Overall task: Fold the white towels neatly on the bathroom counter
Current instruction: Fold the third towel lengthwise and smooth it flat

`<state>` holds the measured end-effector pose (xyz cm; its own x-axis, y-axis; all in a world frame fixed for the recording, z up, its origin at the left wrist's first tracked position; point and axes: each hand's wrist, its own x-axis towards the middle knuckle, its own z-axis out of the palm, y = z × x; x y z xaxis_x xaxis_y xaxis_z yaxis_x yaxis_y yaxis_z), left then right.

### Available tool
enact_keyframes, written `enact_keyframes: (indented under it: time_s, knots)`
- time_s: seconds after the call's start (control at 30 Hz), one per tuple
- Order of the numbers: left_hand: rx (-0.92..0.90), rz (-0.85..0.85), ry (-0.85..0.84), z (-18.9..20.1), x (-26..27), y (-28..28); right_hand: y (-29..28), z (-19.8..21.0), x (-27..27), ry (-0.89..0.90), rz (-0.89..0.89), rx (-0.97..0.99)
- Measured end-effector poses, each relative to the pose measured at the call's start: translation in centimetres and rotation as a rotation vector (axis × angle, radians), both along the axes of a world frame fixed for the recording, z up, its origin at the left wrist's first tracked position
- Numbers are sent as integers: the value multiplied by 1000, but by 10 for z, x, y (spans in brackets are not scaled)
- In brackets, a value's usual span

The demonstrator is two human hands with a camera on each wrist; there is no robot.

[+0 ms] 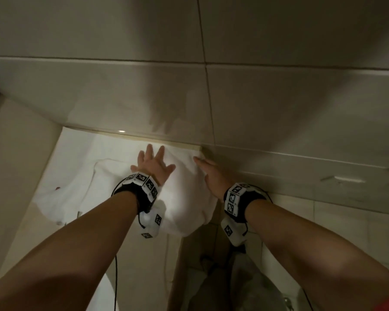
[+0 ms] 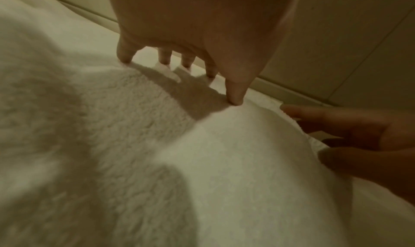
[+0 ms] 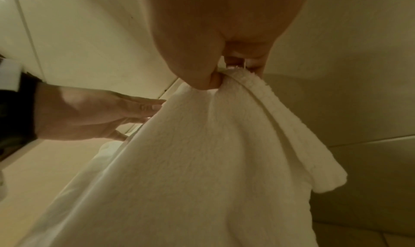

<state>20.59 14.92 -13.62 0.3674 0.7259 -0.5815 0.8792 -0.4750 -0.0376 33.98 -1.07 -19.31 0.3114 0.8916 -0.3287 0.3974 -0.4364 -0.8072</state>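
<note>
**Q:** Forearms filled the lower part of the head view. What were they doing?

**A:** Two bare forearms, each with a black wrist band [image 1: 142,194] carrying white tiles printed with black patterns, reached forward over a white towel [image 1: 184,198]. The left hand [image 1: 152,163] lay on top of the towel with its fingers spread and straight, fingertips pressing into the pile, gripping nothing.

**Q:** And the right hand?

**A:** The right hand [image 1: 211,176] sat at the towel's right edge. Its wrist camera showed the thumb and fingers [image 3: 209,80] pinched on a corner of the towel, the cloth hanging down from that pinch in soft folds.

**Q:** Where did the towel lie?

**A:** It lay on a pale counter [image 1: 20,142], pushed up close to the tiled wall [image 1: 279,108] behind it. Its near right part drooped over the counter's front edge. More white cloth [image 1: 61,194] spread rumpled to the left, touching the towel; I could not tell whether it was a separate towel.

**Q:** Anything else in view?

**A:** A thin black cable [image 1: 116,277] ran down from the left wrist band. Everything was dim and somewhat blurred.
</note>
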Motion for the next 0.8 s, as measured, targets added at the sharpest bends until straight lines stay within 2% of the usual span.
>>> enact_keyframes:
  time_s: [0.1,0.23,0.37,0.47,0.57,0.63,0.7,0.8]
  knots:
    - [-20,2,21,1,3,1,1,3,2,52,-33,-13]
    - [-33,15,1,-1,6,3,3,1,2,-129,51,37]
    - [-19,24,-31,3,4,1,5,5,5,-171,50,27]
    - [75,13,-113,5,5,-5,8,7,9,-235,100,5]
    - [191,-13,-225,7,3,-11,8,9,13,-156,62,-3]
    - [187,-30,-239,8,1,-11,5,14,15,-105,39,-4]
    - [172,-63,-231,7,-3,-8,1,18,17,-28,-63,13]
    - [156,-81,-218,7,-7,-2,-6,8,20,-30,-134,-66]
